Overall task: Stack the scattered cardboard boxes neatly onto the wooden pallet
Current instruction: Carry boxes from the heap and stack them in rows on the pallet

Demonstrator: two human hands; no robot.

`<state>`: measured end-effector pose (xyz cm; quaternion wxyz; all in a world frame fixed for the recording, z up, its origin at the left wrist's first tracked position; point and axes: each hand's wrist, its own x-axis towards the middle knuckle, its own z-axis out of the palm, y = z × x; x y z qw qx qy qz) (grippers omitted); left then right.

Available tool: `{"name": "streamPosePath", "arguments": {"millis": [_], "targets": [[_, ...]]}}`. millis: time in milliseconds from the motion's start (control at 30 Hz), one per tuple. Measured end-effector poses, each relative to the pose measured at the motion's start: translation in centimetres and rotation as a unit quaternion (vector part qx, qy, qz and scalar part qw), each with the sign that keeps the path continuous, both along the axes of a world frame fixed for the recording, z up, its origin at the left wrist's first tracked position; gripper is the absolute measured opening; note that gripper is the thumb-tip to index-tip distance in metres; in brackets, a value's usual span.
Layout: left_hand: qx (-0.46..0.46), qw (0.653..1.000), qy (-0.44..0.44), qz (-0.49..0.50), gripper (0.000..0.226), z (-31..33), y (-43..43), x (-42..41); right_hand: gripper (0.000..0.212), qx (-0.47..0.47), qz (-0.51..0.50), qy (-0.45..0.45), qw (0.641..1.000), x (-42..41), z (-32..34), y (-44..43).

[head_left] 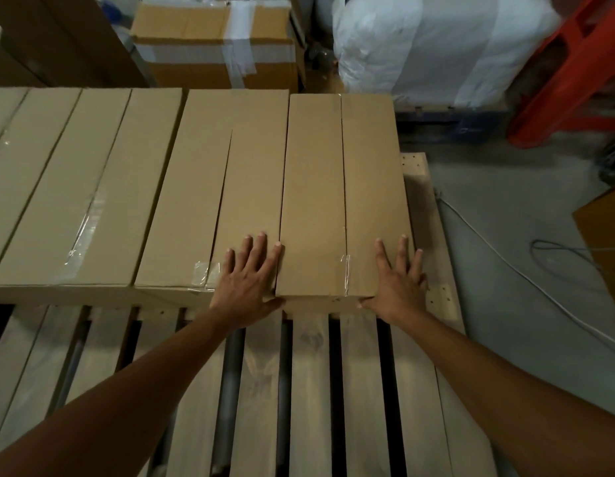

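At the right end of the row on the wooden pallet [309, 390], the last cardboard box [333, 201] is flanked by both hands. The left hand [247, 280] is laid flat, fingers spread, on the neighbouring box [203, 201]. The right hand [399, 284] is spread open at its right edge. A taped carton [213, 39] is seen beyond.

Location type: warehouse or goods storage area. Indicators:
- a pale slatted wooden pallet [309, 390] standing on a bare grey concrete floor [505, 187];
- a row of long brown cardboard boxes [203, 187] sealed with clear tape;
- a larger brown taped cardboard carton [210, 39] behind the row;
- a bulky white plastic-wrapped bundle [436, 46] on a dark blue base [450, 123];
- a loose grey cable [498, 255] lying across the floor.
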<state>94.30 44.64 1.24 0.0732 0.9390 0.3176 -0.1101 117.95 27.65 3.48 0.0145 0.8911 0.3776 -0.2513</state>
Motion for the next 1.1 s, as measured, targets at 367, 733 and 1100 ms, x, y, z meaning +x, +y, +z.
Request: {"name": "streamPosePath", "arguments": {"millis": [367, 733, 1100], "targets": [[-0.001, 1.0, -0.006, 0.004, 0.104, -0.8, 0.3, 0.0, 0.132, 0.009, 0.01, -0.003, 1.0, 0.7, 0.0, 1.1], [-0.015, 1.0, -0.002, 0.001, 0.109, -1.0, 0.7, -0.1, 0.123, 0.031, 0.036, 0.001, 0.999, 1.4, -0.5, 0.0], [-0.014, 0.999, 0.034, -0.001, 0.112, 0.5, 0.3, 0.4, 0.129, -0.04, 0.047, 0.065, 0.996, 2.2, 0.5, 0.7]]}}
